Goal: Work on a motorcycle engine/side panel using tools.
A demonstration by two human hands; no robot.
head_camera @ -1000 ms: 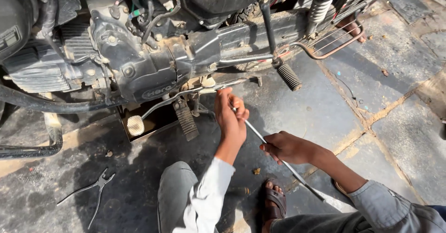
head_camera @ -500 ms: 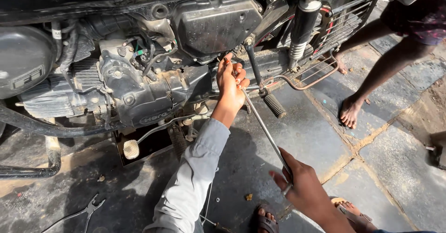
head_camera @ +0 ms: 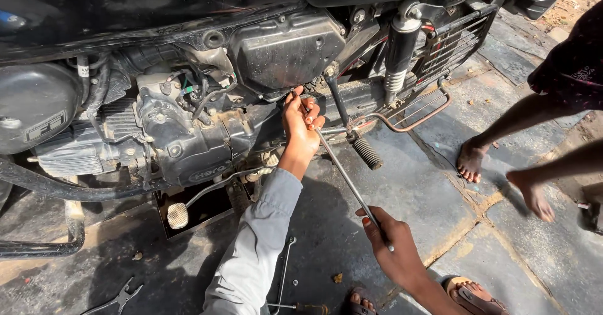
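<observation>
At the far left the motorcycle engine [head_camera: 169,145] fills the frame, its casing dusty and its top cut off by the picture edge. On the stone floor [head_camera: 402,189] at the near left lie pliers [head_camera: 116,301], only partly in view. Below the engine, a brake pedal [head_camera: 178,215] sticks out over a dark gap.

In the middle, the left hand [head_camera: 300,123], in a grey sleeve, reaches up to the frame beside the engine and closes around the far end of a long metal rod [head_camera: 348,186], apparently steadying its tip against some fitting; the fingers hide that fitting, so what the tip meets cannot be told. The rod slants down and right to the right hand [head_camera: 392,252], which is wrapped tight about its near end, seemingly for leverage.

Just right of the rod, a ribbed footpeg [head_camera: 367,153] juts out. At the far right another person's bare feet [head_camera: 496,170] stand on the floor, body cut off.
</observation>
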